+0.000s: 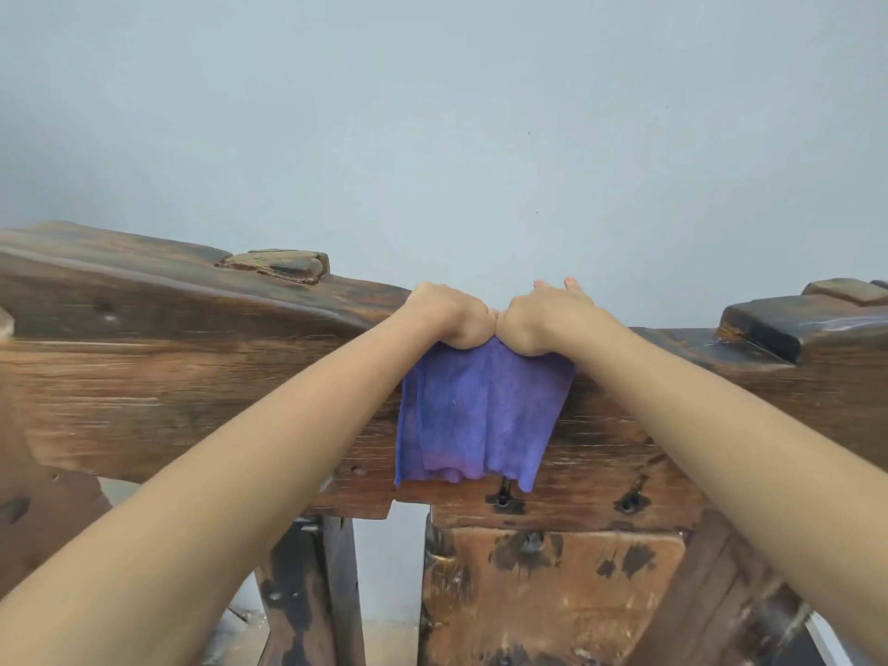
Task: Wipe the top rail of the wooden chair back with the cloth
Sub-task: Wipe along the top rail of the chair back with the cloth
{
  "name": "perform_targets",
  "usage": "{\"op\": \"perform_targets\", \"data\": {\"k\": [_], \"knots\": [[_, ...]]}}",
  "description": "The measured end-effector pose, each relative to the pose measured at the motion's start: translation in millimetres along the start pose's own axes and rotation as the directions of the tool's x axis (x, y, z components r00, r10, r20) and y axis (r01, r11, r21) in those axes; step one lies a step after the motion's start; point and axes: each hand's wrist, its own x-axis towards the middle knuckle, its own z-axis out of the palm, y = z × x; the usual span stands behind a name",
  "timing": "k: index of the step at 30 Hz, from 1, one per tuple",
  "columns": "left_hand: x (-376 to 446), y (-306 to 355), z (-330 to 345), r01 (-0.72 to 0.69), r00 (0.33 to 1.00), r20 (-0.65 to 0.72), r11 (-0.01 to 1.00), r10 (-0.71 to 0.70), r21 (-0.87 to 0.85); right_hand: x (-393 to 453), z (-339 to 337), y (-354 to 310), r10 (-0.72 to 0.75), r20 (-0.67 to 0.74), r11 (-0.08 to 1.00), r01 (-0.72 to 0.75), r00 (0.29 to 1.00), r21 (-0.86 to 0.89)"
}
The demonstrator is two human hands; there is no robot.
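Two bare hands are sitting side by side on top of the top rail (192, 377) of this chunky wooden chair back, knuckles touching right at the middle of the rail. Behind the rail it's just a plain pale wall (432, 113). Below the rail, dark worn uprights (552, 593) are dropping down from its underside. The purple cloth (475, 415) is draping over the rail's top edge and hanging down its front face, right under both hands. The left hand (447, 314) is gripping the cloth with its fingers curled tight over the edge. The right hand (538, 319) is pinning the cloth against the rail too, its fingers (569, 283) reaching over the far side, looking fairly straight rather than curled.
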Motion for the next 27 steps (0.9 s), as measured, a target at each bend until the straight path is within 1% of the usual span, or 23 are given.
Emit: {"op": "perform_targets", "data": {"k": [1,2,3,4,5,6,8,10,13,16,18,20,23,26,27], "knots": [[3,1,0,-0.002,1.0,-0.007,0.999,0.002,-0.035,2,0,-2,-0.024,-0.073,0.997,0.029,0.997,0.069],[6,2,0,-0.013,1.0,-0.014,0.997,0.012,-0.077,3,2,-1,-0.081,-0.164,0.977,0.111,0.983,0.181],[6,3,0,-0.023,1.0,-0.021,0.993,0.021,-0.116,2,5,-1,-0.132,-0.218,0.928,0.198,0.967,0.316],[5,5,0,-0.022,0.999,-0.027,0.989,0.018,-0.145,-2,7,1,-0.16,-0.222,0.863,0.245,0.962,0.442],[4,6,0,-0.011,0.999,-0.036,0.987,0.005,-0.159,-5,10,4,-0.185,-0.21,0.819,0.269,0.96,0.508],[3,7,1,0.003,0.999,-0.053,0.987,-0.011,-0.16,-6,13,7,-0.201,-0.195,0.808,0.275,0.96,0.521],[-2,10,2,0.028,0.996,-0.078,0.991,-0.038,-0.131,-9,17,11,-0.223,-0.157,0.827,0.272,0.962,0.492],[-8,13,3,0.046,0.997,-0.058,0.993,-0.052,-0.107,-16,18,16,-0.22,-0.133,0.846,0.256,0.967,0.468],[-17,17,7,0.047,0.997,-0.059,0.996,-0.051,-0.075,-28,28,26,-0.169,-0.158,0.883,0.221,0.973,0.415],[-33,27,13,0.045,0.993,-0.106,0.993,-0.057,-0.113,-46,35,32,-0.115,-0.179,0.916,0.174,0.977,0.362],[-43,35,17,0.048,0.987,-0.144,0.989,-0.068,-0.141,-61,39,30,-0.127,-0.237,0.922,0.203,0.963,0.33],[-54,39,19,0.061,0.987,-0.134,0.98,-0.087,-0.187,-72,45,27,-0.141,-0.288,0.929,0.227,0.947,0.293],[-63,38,20,0.034,0.993,-0.103,0.964,-0.063,-0.264,-84,53,23,-0.088,-0.311,0.933,0.187,0.946,0.307],[-61,39,21,-0.007,0.995,-0.099,0.964,-0.02,-0.268,-83,52,20,-0.032,-0.368,0.908,0.181,0.929,0.378],[-60,40,21,0.001,0.994,-0.103,0.964,-0.029,-0.265,-83,50,19,-0.018,-0.373,0.888,0.187,0.927,0.421]]}}
